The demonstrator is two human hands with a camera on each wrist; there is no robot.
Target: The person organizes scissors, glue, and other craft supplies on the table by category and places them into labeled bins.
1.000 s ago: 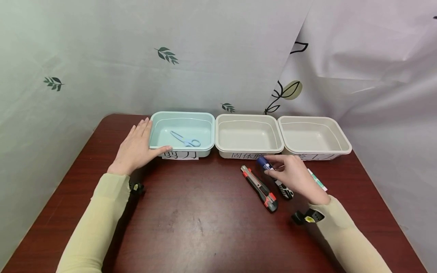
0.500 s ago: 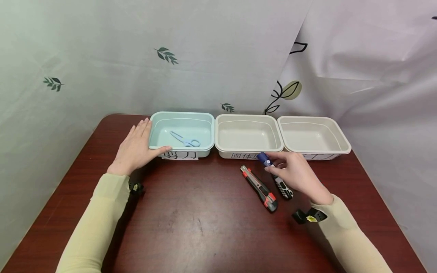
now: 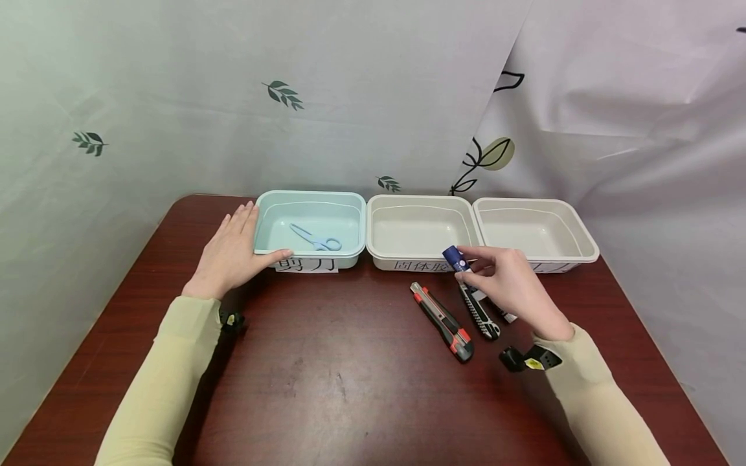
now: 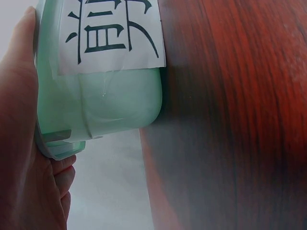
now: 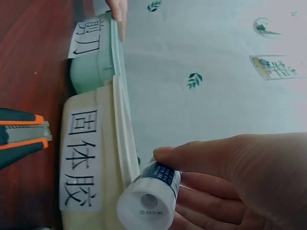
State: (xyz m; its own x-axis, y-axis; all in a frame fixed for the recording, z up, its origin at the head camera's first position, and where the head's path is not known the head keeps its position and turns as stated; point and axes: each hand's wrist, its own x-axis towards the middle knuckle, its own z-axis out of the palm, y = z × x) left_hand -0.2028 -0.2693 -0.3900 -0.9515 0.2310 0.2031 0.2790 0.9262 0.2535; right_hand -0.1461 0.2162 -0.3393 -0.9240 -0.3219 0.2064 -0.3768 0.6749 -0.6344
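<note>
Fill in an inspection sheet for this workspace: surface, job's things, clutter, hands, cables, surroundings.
Surface: dark reddish table with a few marks.
Job's things: glue stick, held above the table; blue bin with scissors inside.
Clutter: red-and-black cutter, black-and-white cutter; another item mostly behind the right hand.
Hands: left hand on the blue bin's rim; right hand pinches the glue stick.
Cables: nothing seen.
Surroundings: middle bin and right bin, both beige; leaf-print cloth behind.
</note>
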